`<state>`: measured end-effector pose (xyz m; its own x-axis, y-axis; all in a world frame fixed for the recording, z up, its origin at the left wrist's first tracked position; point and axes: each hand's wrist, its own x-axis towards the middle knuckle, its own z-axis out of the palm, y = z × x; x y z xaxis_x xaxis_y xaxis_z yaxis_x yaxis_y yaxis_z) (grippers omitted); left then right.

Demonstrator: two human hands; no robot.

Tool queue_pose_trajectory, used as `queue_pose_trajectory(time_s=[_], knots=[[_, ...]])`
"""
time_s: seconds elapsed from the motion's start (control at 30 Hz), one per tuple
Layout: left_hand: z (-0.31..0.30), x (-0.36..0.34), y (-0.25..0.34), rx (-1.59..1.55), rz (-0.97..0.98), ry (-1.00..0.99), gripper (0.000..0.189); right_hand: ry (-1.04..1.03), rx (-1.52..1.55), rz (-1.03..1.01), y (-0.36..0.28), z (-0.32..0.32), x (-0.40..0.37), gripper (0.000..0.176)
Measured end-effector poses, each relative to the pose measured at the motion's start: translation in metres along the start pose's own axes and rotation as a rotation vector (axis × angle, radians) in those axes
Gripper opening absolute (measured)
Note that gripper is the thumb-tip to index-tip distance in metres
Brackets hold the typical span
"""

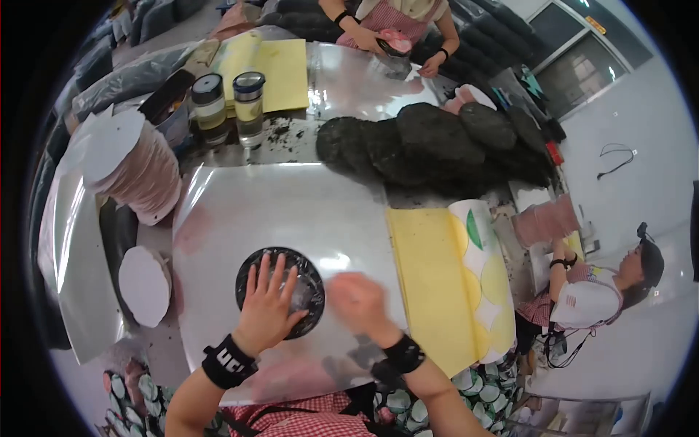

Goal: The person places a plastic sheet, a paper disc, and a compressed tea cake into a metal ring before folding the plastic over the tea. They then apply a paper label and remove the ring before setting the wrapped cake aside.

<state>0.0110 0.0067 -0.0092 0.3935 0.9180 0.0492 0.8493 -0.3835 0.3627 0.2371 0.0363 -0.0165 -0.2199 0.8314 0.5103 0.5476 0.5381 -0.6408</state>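
Observation:
My left hand (271,306) lies with fingers spread on a round black disc (312,271), which has a shiny, clear-looking middle partly hidden under the palm. The disc rests on a glossy, see-through sheet (218,218) that covers the work surface. Just right of the disc is my right hand (358,300), smeared by motion, so its fingers and anything in them cannot be made out. Both wrists wear black bands.
Dark rounded slabs (437,142) are heaped beyond the sheet. A yellow sheet (429,284) with round printed labels (489,284) lies right. Left stand a pinkish stack (145,171) and white discs (144,286); two bottles (249,109) stand behind. Co-workers are across and at right.

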Motion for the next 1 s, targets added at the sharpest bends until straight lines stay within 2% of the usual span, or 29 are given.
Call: queue_pose_trajectory(time_s=[0.03,0.07,0.1,0.13,0.2,0.23,0.3,0.4,0.43,0.5,0.57,0.6,0.67,0.7,0.73,0.8,0.83,0.87,0.9,0.93,0.97,1.0], knots=[[-0.001,0.0,0.0,0.025,-0.011,-0.017,0.084,0.125,-0.144,-0.012,0.013,-0.037,0.015,0.008],[0.0,-0.001,0.001,0.05,-0.025,-0.044,0.082,0.145,-0.281,0.318,0.04,-0.07,0.017,0.015],[0.001,-0.002,0.001,0.08,-0.018,-0.043,0.082,0.192,-0.506,0.426,0.092,-0.104,0.016,0.022],[-0.001,-0.002,0.001,0.085,-0.019,-0.042,0.082,0.366,-0.872,0.146,0.168,-0.136,0.002,0.026],[-0.004,0.0,0.003,0.078,-0.019,-0.078,0.086,0.366,-1.222,-0.018,0.235,-0.19,-0.007,0.024],[-0.003,0.001,0.003,0.08,-0.032,-0.073,0.086,0.365,-1.212,-0.028,0.238,-0.193,0.0,0.024],[-0.003,0.0,0.003,0.083,-0.024,-0.07,0.086,0.212,-0.971,0.482,0.236,-0.196,0.001,0.023],[0.0,-0.001,0.004,0.12,-0.009,-0.022,0.084,0.246,-1.034,0.417,0.251,-0.214,0.004,0.026],[0.001,-0.002,0.003,0.141,-0.004,-0.012,0.084,0.246,-1.031,0.418,0.245,-0.215,0.011,0.026],[0.001,-0.002,0.005,0.126,-0.003,-0.01,0.084,0.176,-0.807,0.482,0.2,-0.215,0.026,0.025],[0.0,-0.003,0.002,0.127,0.005,0.003,0.086,0.155,-0.624,0.346,0.055,-0.149,0.038,0.019],[0.001,-0.004,0.002,0.071,0.001,-0.008,0.088,0.083,-0.504,0.282,0.031,-0.118,0.015,0.022],[0.007,-0.006,0.0,0.118,0.02,0.039,0.087,-0.005,-0.348,0.143,-0.013,-0.057,-0.018,0.044],[0.008,-0.008,0.002,0.116,-0.003,0.07,0.081,-0.037,-0.319,0.063,-0.031,-0.03,-0.026,0.056],[0.01,-0.009,0.004,0.127,-0.005,0.079,0.081,-0.124,-0.216,0.055,-0.033,-0.006,-0.041,0.068],[0.015,-0.009,-0.001,0.195,-0.048,0.103,0.073,-0.196,-0.102,-0.069,-0.044,0.017,-0.047,0.068],[0.025,-0.007,-0.012,0.01,0.021,0.037,0.066,-0.253,-0.104,-0.099,-0.048,0.022,-0.045,0.068],[0.034,-0.011,-0.018,0.013,0.029,0.029,0.066,-0.311,-0.107,-0.126,-0.051,0.026,-0.043,0.07],[0.043,-0.016,-0.022,-0.222,0.005,0.013,0.065,-0.304,-0.109,-0.116,-0.054,0.027,-0.041,0.07],[0.043,-0.019,-0.022,-0.458,-0.02,-0.004,0.064,-0.4,-0.21,-0.105,-0.059,0.026,-0.038,0.072],[0.041,-0.019,-0.021,-0.326,0.002,-0.031,0.064,-0.493,-0.312,-0.095,-0.064,0.025,-0.035,0.074],[0.038,-0.018,-0.02,-0.193,0.027,-0.055,0.064,-0.479,-0.318,-0.097,-0.067,0.022,-0.03,0.074]])
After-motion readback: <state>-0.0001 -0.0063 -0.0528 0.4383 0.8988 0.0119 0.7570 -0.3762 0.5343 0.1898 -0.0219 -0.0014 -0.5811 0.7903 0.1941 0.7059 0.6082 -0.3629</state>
